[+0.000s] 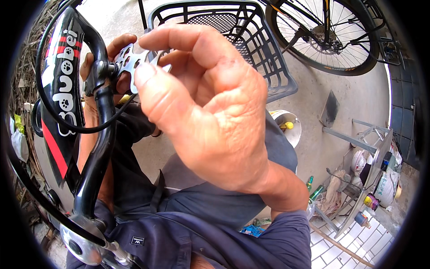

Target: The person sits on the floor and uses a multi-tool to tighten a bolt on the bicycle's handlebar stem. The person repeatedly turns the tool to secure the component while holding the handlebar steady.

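Between thumb and bent forefinger, my right hand (215,103) pinches a flat silver multi-tool wrench (131,64) with several cut-outs. The wrench's left end meets a bolt (106,68) on a black clamp (93,80), which sits around a curved black handlebar (105,105). My left hand (121,44) is curled around the clamp and handlebar from behind, one fingertip close to the wrench's upper edge. Its palm is hidden by the bar. A black cable (77,130) loops past the handlebar, in front of a black frame panel (62,85) with red stripes.
Ahead stands a black basket (280,85), with a bicycle wheel (327,36) at the far right. A white bucket (293,134) is beside my knee. At right lie a metal-legged stand (349,139), green bottles (317,192) and bags (387,186). Dry sticks (33,54) line the left.
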Motion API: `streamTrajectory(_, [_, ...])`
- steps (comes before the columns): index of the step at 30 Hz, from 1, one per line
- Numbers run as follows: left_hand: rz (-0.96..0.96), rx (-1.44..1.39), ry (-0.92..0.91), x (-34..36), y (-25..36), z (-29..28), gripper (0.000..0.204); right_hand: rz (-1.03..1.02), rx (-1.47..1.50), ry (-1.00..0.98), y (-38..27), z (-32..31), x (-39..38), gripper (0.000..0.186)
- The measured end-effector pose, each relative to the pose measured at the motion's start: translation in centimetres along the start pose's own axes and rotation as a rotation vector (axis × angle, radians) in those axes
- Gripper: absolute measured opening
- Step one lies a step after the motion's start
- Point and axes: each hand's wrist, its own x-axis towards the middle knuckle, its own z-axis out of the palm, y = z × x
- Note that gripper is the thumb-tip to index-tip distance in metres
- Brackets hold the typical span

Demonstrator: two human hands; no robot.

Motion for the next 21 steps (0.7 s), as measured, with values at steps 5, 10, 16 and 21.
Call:
streamTrajectory(5, [-0.12,-0.062,0.15,-0.5,0.3,-0.8,0.093,-0.035,-0.162,-0.029,0.1,0.1,-1.7,0.023])
streamTrajectory(10, [-0.124,-0.202,0.045,-0.3,0.4,-0.8,0.093,-0.139,-0.321,-0.144,1.0,0.7,-2.9,0.026])
streamTrajectory(16, [-0.126,-0.136,0.012,-0.1,0.3,-1.7,0.096,-0.168,-0.376,-0.14,1.1,1.0,-3.3,0.027])
streamTrajectory(21, [-0.077,-0.17,-0.042,0.2,0.0,-0.7,0.095,-0.177,-0.259,-0.033,0.6,0.2,-1.8,0.022])
